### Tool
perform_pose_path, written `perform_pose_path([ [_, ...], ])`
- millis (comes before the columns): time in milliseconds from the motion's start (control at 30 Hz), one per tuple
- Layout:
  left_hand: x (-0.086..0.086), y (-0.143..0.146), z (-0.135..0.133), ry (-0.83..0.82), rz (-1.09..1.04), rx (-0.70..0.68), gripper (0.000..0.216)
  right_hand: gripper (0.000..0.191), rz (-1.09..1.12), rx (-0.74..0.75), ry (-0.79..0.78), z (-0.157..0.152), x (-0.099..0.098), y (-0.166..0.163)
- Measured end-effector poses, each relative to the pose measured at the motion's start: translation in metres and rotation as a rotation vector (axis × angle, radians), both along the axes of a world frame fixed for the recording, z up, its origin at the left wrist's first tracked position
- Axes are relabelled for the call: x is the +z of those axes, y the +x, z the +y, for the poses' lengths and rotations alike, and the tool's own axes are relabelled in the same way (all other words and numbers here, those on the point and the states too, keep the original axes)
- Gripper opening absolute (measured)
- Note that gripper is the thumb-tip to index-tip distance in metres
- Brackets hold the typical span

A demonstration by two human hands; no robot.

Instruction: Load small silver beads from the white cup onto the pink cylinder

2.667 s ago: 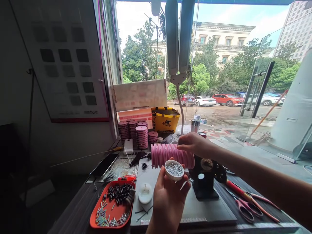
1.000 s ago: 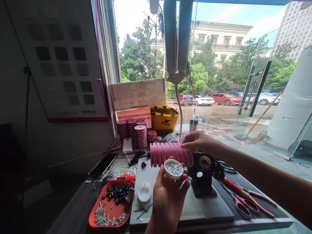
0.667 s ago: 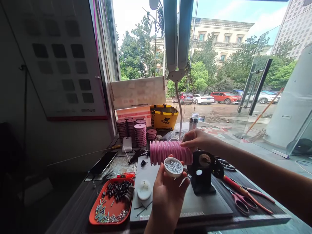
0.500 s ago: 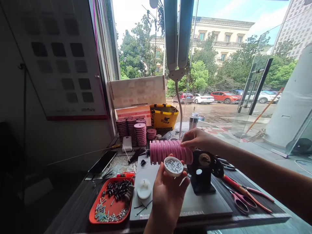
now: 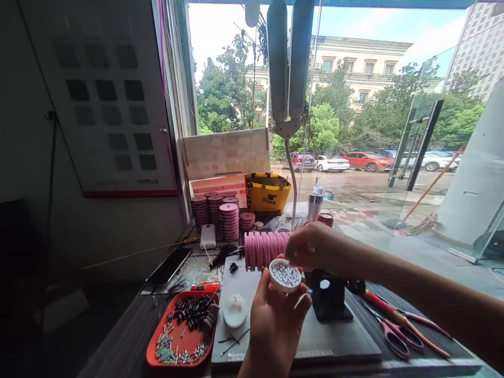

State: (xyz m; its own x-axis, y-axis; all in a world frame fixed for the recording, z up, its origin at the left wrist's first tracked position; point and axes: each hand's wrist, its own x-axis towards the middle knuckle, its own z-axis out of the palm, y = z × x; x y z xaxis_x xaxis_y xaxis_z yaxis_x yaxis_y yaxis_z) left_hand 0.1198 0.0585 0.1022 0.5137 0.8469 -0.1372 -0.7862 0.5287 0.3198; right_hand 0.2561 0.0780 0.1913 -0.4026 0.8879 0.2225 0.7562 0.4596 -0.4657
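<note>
My left hand (image 5: pixel 275 323) holds up a small white dish (image 5: pixel 284 276) filled with tiny pale beads. My right hand (image 5: pixel 313 247) hovers just above the dish, its fingers bent down and pinched at the beads; what they pinch is too small to see. Behind the dish lies a row of pink spools (image 5: pixel 263 249) mounted sideways on a black winder stand (image 5: pixel 328 299), partly hidden by my right hand.
An orange tray (image 5: pixel 179 336) of small dark and silver tubes sits at the front left, beside a white round pad (image 5: pixel 235 311) on a grey mat (image 5: pixel 334 341). Red scissors (image 5: pixel 397 328) lie at the right. Stacks of pink spools (image 5: pixel 220 212), a yellow bag (image 5: pixel 266 193) and a phone (image 5: pixel 169 265) stand behind.
My right hand has come off the top of the pink spool row and dropped toward me onto the bead dish. The dish in my left hand stays nearly where it was.
</note>
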Motion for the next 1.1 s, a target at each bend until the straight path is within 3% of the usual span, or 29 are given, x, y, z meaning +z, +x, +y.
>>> perform_pose_path([
  [133, 0.006, 0.003, -0.005, -0.023, 0.010, 0.011, 0.035, 0.006, -0.377, 0.022, 0.099, -0.016, 0.001, -0.020],
  [267, 0.010, 0.005, -0.008, -0.051, 0.031, 0.017, 0.036, 0.010, -0.415, -0.010, 0.121, -0.014, 0.001, -0.029],
  [533, 0.006, 0.003, -0.005, -0.042, 0.019, 0.007, 0.033, 0.008, -0.122, 0.032, -0.020, -0.002, 0.003, -0.018],
  [767, 0.002, 0.003, -0.003, -0.008, 0.023, -0.003, 0.030, 0.005, 0.446, 0.098, -0.345, 0.006, -0.001, -0.004],
  [867, 0.001, 0.003, -0.002, 0.008, 0.030, 0.003, 0.036, 0.008, 0.588, 0.105, -0.387, 0.010, 0.003, 0.002],
  [1100, -0.002, 0.001, -0.002, 0.027, 0.023, 0.012, 0.048, 0.026, 0.651, -0.148, -0.320, 0.023, 0.006, 0.027],
])
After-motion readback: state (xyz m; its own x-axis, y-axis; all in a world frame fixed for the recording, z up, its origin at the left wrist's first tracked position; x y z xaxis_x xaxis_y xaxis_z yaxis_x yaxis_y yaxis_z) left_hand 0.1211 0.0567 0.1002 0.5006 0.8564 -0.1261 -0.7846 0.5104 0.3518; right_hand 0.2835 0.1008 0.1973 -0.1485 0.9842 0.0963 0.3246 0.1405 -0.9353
